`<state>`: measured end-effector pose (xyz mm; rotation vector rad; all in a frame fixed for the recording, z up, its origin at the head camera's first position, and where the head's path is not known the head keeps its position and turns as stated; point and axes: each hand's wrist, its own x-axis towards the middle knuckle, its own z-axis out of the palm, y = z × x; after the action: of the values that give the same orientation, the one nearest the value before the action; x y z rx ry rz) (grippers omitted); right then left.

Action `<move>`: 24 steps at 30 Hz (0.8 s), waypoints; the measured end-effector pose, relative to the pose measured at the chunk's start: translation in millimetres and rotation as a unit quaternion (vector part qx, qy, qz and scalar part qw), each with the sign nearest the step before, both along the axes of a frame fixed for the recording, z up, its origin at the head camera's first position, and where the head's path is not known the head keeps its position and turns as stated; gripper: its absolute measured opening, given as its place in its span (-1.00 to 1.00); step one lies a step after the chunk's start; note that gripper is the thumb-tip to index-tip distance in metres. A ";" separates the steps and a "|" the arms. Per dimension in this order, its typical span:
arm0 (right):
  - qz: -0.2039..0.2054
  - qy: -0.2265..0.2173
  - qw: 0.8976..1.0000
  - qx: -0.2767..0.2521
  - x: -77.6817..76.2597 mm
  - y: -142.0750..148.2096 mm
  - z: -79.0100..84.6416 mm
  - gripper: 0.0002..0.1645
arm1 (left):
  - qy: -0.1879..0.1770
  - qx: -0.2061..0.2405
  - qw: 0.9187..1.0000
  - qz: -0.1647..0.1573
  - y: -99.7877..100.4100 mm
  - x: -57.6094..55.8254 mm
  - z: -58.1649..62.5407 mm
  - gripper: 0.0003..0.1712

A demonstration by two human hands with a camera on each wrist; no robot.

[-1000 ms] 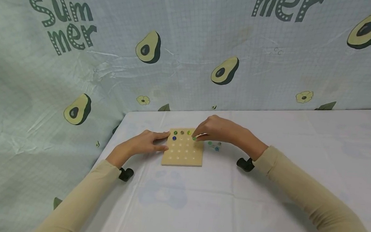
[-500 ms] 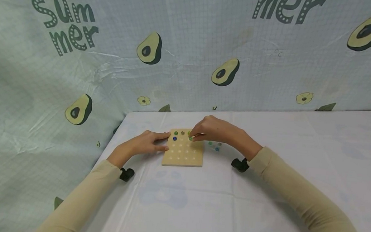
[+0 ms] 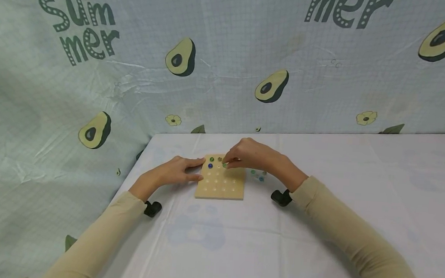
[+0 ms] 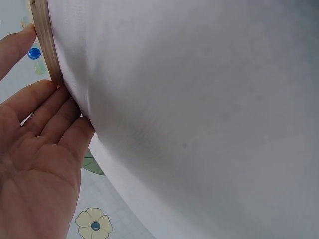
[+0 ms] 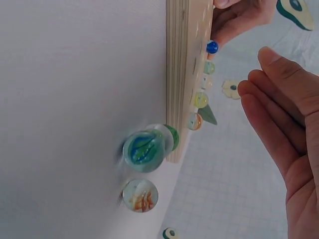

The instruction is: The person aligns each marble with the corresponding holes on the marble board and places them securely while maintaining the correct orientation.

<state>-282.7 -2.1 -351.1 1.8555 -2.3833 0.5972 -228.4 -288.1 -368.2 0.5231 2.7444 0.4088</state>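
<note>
The marble board (image 3: 219, 193) is smooth, dull wood, with thin layers on its edge. The marbles (image 5: 143, 151) are shiny, see-through glass. The white tablecloth (image 3: 253, 249) is dull, creased cloth. The avocado sheet (image 3: 225, 104) looks wrinkly, a bit shiny.

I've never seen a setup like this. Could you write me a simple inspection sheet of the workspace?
Surface: white cloth with creases and faint bluish prints.
Job's things: dimpled wooden board lying flat, with a blue marble, a yellow marble and others towards its far side; loose marbles lie to its right.
Clutter: nothing seen beyond those loose marbles.
Left hand: touches the board's left edge.
Right hand: pinches a green marble over the board.
Cables: nothing seen; a black device sits at each wrist.
Surroundings: pale hanging sheet printed with avocados, flowers and lettering.
</note>
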 end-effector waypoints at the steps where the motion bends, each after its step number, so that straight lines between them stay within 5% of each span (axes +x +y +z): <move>1: -0.002 -0.001 1.000 0.002 -0.4 -0.9 -0.4 -0.81 | -0.001 0.000 1.000 0.000 0.2 0.0 -0.1 -0.15; 24: -0.060 -0.033 0.996 0.053 -7.7 -24.8 -7.3 -0.81 | 0.001 0.002 1.000 0.001 0.6 2.6 1.2 -0.15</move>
<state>-290.4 -26.8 -358.4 1.7395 -2.5958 0.5403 -225.8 -287.4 -367.0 0.5215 2.7463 0.4139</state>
